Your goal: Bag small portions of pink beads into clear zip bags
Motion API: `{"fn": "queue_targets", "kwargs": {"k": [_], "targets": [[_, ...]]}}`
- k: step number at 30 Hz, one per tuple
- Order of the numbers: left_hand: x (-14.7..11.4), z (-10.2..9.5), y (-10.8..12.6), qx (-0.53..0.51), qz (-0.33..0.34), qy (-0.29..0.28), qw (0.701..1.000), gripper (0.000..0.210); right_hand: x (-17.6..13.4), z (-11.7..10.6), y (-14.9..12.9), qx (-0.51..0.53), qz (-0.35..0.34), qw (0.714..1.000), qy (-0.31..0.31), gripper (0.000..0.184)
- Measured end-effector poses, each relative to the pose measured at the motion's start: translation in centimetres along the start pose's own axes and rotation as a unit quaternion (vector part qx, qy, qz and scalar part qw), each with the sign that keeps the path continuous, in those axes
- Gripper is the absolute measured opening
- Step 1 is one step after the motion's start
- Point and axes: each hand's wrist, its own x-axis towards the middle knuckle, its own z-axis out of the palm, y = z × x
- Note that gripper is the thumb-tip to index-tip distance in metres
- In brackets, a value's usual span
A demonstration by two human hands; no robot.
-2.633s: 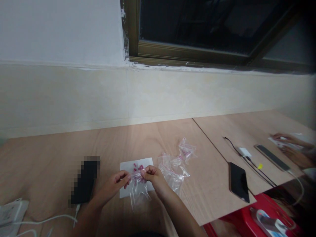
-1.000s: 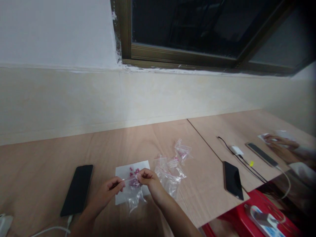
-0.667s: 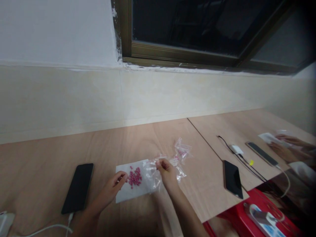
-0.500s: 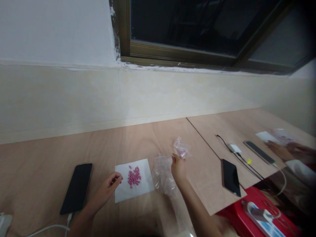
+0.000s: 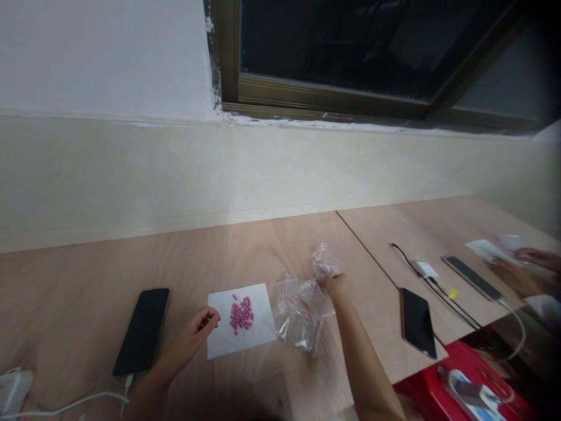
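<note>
Pink beads lie in a loose cluster on a white square of paper on the wooden table. My left hand rests at the paper's left edge with its fingers curled in to the thumb; anything held there is hidden. To the right of the paper lie overlapping clear plastic bags. Just beyond them is a small crumpled clear bag with a pinkish tint. My right hand is closed at its near edge, the fingertips mostly hidden and a little blurred.
A black phone on a white cable lies at left, another phone at right. Beyond are a white adapter with black cables and a third phone. At far right another person's hands work over paper. A red stool stands below.
My right hand has moved slightly right, against the near edge of the small bag. The long strip of plastic hanging toward me is gone, and the clear bags lie spread differently. My left hand stays put.
</note>
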Motion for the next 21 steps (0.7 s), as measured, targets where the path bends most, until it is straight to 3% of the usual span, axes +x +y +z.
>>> {"fn": "queue_targets", "kwargs": {"k": [3,8,11,14,16,21], "targets": [[-0.1,-0.1,-0.1,-0.002,-0.001,0.003,1.000,0.025,0.2,-0.3,0.5,0.004,0.044,0.998,0.050,0.015],[0.1,-0.4,-0.4,0.004,-0.006,-0.003,1.000,0.025,-0.2,-2.2,0.9,-0.002,0.047,0.990,0.132,0.020],[0.3,-0.4,-0.3,0.002,0.004,-0.001,1.000,0.025,-1.2,-4.2,0.1,0.022,0.005,0.978,0.210,0.023],[0.1,-0.2,0.4,-0.010,0.009,0.002,1.000,0.025,-3.7,-5.8,-2.1,0.090,-0.092,0.959,0.252,0.024],[-0.1,0.0,1.4,-0.027,0.014,-0.003,1.000,0.025,-6.5,-5.9,-4.1,0.159,-0.165,0.956,0.182,0.023],[-1.0,0.9,4.4,-0.038,0.053,-0.053,0.996,0.022,-14.7,-2.9,-8.8,0.240,-0.301,0.915,-0.120,0.011]]}}
